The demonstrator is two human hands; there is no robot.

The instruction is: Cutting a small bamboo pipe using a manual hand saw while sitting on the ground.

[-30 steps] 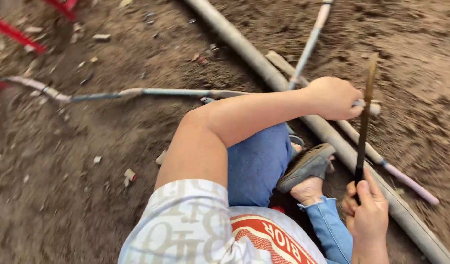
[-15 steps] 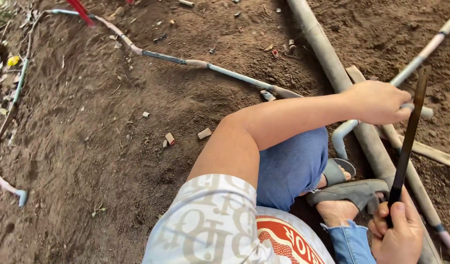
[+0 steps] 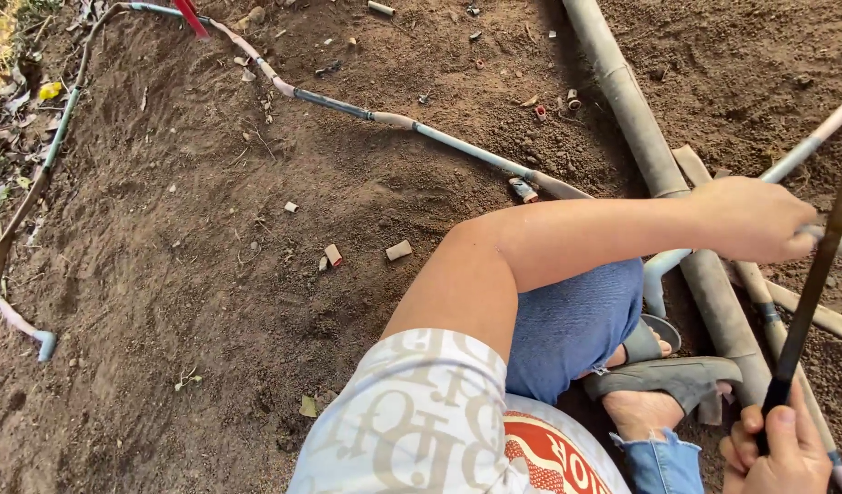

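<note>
Thin grey plastic pipe (image 3: 809, 146), at right of frame, sits gripped in one left hand (image 3: 755, 218), fingers curled round it. One right hand (image 3: 776, 456), cut off at lower right, clenches a dark narrow saw blade (image 3: 812, 293). One thick grey pipe (image 3: 622, 91) crosses above; three small cut pipe pieces (image 3: 399, 250) lie mid-frame on soil.
</note>
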